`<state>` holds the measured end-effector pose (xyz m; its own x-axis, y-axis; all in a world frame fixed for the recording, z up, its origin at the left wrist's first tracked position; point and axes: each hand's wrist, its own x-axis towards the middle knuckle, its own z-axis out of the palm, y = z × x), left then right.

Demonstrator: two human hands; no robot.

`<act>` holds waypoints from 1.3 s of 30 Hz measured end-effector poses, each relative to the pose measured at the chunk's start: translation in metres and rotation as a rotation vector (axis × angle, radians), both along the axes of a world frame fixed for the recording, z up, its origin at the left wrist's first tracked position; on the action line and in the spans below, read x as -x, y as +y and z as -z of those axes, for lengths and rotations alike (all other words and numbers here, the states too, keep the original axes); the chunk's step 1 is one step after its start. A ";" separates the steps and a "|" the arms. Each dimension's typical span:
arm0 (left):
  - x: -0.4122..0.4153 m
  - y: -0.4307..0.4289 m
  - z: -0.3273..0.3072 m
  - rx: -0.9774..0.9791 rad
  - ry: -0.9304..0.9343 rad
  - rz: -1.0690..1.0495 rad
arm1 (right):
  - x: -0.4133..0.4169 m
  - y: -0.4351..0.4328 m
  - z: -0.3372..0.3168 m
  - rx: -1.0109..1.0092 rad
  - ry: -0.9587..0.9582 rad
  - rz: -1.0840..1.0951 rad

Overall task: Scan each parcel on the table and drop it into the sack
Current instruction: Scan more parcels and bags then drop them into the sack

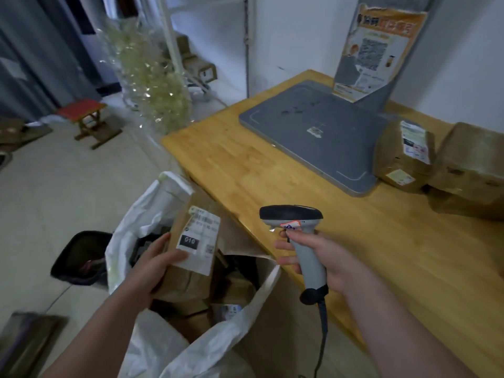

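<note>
Parcel held over open sack; scanner in hand.

The left hand (152, 264) grips a labelled kraft parcel (188, 257) above the white woven sack (152, 347), which already contains several parcels. The right hand (324, 259) grips the handheld barcode scanner (297, 227). Two taped cardboard parcels (406, 156) remain on the wooden table (381, 255), likely unscanned.

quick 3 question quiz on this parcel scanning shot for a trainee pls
1. True or false: the right hand grips the scanner.
2. The left hand holds the parcel: A against the scanner, B over the open sack, C lying loose inside the sack.
3. Fill in: the black patch on that parcel's label reads ___.
Key: 1 true; 2 B; 3 010.
</note>
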<state>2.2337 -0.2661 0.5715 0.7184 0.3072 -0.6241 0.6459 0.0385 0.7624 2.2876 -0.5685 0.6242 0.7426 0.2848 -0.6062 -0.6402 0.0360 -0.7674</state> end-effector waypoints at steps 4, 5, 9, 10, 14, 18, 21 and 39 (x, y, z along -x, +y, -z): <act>0.006 0.034 0.028 -0.052 0.175 -0.108 | -0.013 0.017 0.006 0.023 0.015 -0.021; 0.004 0.037 0.032 -0.063 0.218 -0.119 | -0.015 0.021 0.008 0.024 0.019 -0.025; -0.018 0.042 0.046 -0.103 0.279 -0.128 | -0.026 0.031 0.011 0.023 0.024 -0.031; -0.026 0.043 0.049 -0.141 0.282 -0.117 | -0.029 0.032 0.011 0.024 0.028 -0.030; -0.061 0.032 0.042 -0.352 0.191 0.009 | -0.042 0.033 0.011 0.028 0.035 0.015; -0.098 -0.003 0.011 -0.388 0.015 0.165 | -0.053 0.023 0.006 0.035 0.016 0.084; -0.124 -0.043 -0.016 -0.394 -0.086 0.247 | -0.057 0.007 0.000 0.044 -0.001 0.153; -0.219 -0.218 -0.116 -0.197 -0.414 0.917 | -0.062 -0.090 -0.055 0.127 -0.158 0.683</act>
<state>2.4524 -0.4842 0.6872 0.8761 -0.3985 -0.2714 0.0485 -0.4872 0.8719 2.3498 -0.6581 0.6793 0.8118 -0.3411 -0.4740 -0.3871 0.2933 -0.8741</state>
